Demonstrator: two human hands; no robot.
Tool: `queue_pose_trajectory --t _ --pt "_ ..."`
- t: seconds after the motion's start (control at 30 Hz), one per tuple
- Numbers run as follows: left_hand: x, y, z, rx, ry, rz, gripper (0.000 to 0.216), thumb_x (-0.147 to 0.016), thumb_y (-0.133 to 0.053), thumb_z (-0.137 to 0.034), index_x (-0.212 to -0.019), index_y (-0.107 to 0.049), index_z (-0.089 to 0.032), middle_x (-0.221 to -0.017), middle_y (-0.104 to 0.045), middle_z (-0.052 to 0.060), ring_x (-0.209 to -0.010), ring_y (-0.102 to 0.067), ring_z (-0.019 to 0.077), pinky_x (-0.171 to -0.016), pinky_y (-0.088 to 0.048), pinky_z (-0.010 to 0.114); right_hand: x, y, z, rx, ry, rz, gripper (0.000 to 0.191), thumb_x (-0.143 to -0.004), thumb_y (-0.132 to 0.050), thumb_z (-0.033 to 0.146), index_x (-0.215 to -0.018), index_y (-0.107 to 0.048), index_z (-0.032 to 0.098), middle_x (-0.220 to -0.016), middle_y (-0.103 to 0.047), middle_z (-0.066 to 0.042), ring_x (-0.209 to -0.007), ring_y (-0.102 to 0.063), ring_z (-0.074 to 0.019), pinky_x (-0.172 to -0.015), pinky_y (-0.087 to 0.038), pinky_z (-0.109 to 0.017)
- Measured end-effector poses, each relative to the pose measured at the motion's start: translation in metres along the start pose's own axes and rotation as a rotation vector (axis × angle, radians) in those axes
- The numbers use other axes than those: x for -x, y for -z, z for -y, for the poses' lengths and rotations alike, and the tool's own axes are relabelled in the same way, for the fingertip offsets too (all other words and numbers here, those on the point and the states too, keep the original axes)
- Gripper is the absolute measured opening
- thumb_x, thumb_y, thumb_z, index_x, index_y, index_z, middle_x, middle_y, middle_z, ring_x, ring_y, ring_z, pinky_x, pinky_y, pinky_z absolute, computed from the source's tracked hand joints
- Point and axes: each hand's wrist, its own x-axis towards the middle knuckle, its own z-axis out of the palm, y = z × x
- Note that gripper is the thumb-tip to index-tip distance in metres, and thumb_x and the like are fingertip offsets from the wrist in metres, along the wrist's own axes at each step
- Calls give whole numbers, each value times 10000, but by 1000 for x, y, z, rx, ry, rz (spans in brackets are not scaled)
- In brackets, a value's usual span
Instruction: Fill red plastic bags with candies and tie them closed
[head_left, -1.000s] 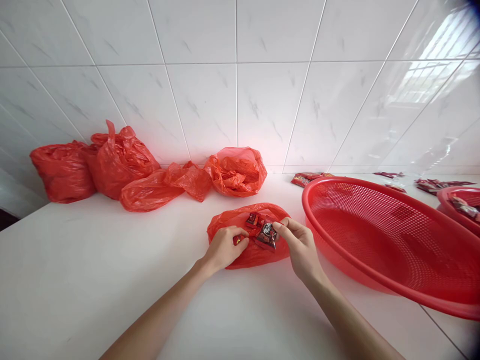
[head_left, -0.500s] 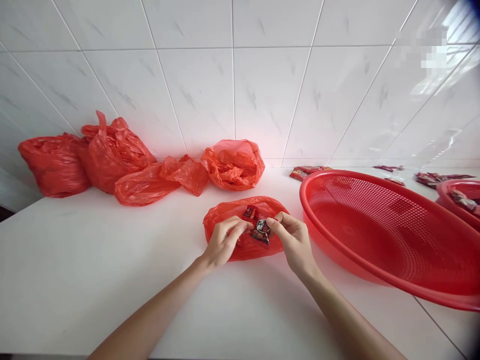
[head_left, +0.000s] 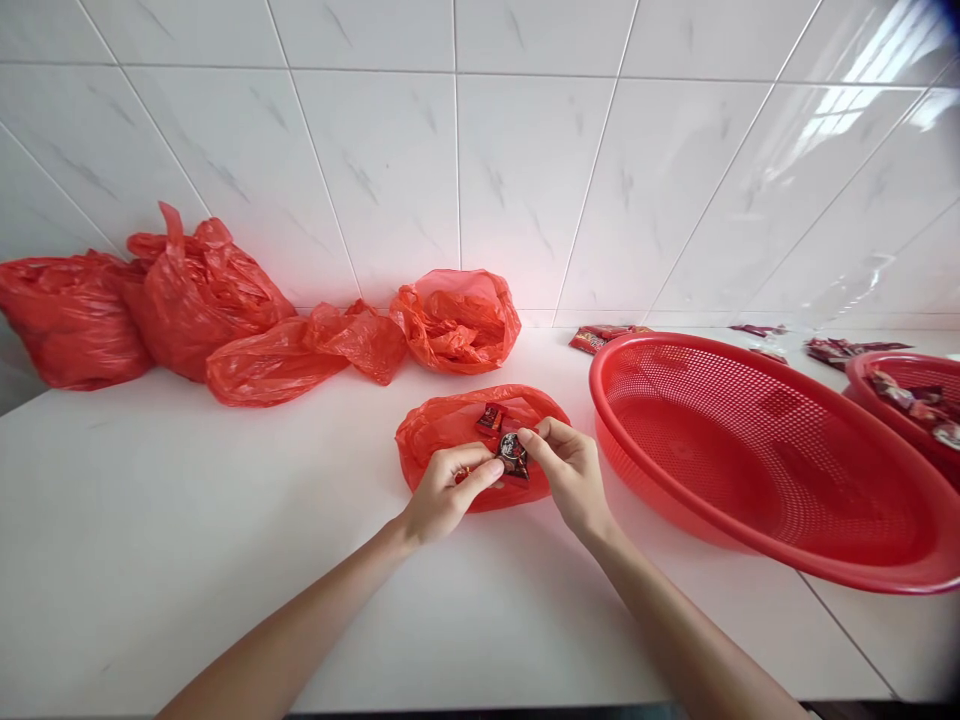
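Over an opened red plastic bag (head_left: 431, 425), both hands are closed on one small dark snack packet (head_left: 514, 458) with white print. My left hand (head_left: 442, 490) pinches its left side between thumb and fingers. At its upper right edge, my right hand (head_left: 571, 470) grips with thumb and forefinger. Another small dark red packet (head_left: 491, 418) lies in the bag just behind the held one. Part of a further packet shows beneath my left fingers, mostly hidden.
A large red mesh basket (head_left: 690, 450) stands tilted-looking at right, with a smaller red basket (head_left: 862, 375) of packets beyond it. Flat wrappers (head_left: 600, 337) lie by the tiled wall. Filled red bags (head_left: 202, 290) and a crumpled red bag (head_left: 457, 325) line the back left.
My left thumb and fingers have closed onto the packet's left side, where they were beside it before. My right hand keeps its grip. The view has shifted slightly right.
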Motion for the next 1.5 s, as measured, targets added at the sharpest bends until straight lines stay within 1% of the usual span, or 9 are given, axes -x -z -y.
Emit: queue_pose_trajectory --t 0.3,0.53,0.67,0.77,0.9,1.07,1.17,1.27,1.5 --pt "0 0 1 -42 -32 1 308 -952 -543 -375 -753 -607 -150 -743 -497 5 -742 -459 142 -732 -453 279 0 0 0 -29 6 4 364 -881 -665 439 -644 -538 193 -629 -539 18 -602 -459 -120 -591 -396 -253" --pt "0 -1 0 -72 -51 -22 324 -961 -529 -386 -747 -604 -154 -737 -538 6 -732 -507 145 -693 -447 270 1 -2 4 -51 -8 48 294 -879 -661 451 -744 -585 200 -729 -627 -1 -676 -548 -146 -655 -469 -272" --pt "-4 3 11 -229 -56 -121 243 -957 -532 -368 -974 -681 -178 -976 -671 55 -955 -624 207 -849 -502 319 -2 3 2 -34 11 -65 275 -891 -643 438 -762 -586 202 -729 -594 3 -681 -521 -145 -651 -453 -269" --pt "-10 7 26 -460 -125 -195 243 -910 -594 -281 -1121 -673 -190 -1128 -670 91 -1096 -625 244 -981 -488 382 -5 8 1 -40 25 -153 255 -901 -631 423 -778 -575 207 -740 -580 8 -685 -511 -141 -641 -441 -263" --pt "-15 7 43 -664 -197 -156 383 -896 -585 -200 -1277 -611 -198 -1253 -645 105 -1223 -568 274 -1062 -455 443 -9 11 4 6 51 -183 242 -910 -618 415 -794 -573 207 -753 -581 2 -692 -511 -145 -639 -438 -268" --pt "-20 3 50 -771 -154 -142 453 -887 -567 -153 -1338 -584 -183 -1319 -637 117 -1259 -550 303 -1071 -447 479 -10 13 13 86 114 -189 201 -905 -622 386 -822 -579 208 -752 -592 2 -691 -528 -147 -630 -435 -265" --pt "-24 5 50 -710 -125 -171 383 -896 -539 -134 -1263 -640 -176 -1245 -686 121 -1189 -615 290 -1037 -478 458 -10 15 16 98 127 -198 193 -898 -627 376 -818 -575 209 -743 -592 5 -688 -529 -147 -630 -432 -264" --pt "-25 9 46 -552 -89 -217 301 -929 -549 -226 -1193 -678 -165 -1213 -707 122 -1152 -648 276 -1029 -489 436 -10 18 18 82 113 -196 194 -886 -638 377 -808 -576 209 -735 -596 6 -685 -532 -148 -626 -431 -262" --pt "-18 13 13 -48 -33 -260 385 -870 -670 -404 -1180 -653 -177 -1192 -705 105 -1097 -666 253 -932 -536 362 -9 14 11 -85 -18 -109 232 -885 -632 410 -789 -553 214 -715 -609 24 -675 -568 -136 -643 -485 -254"
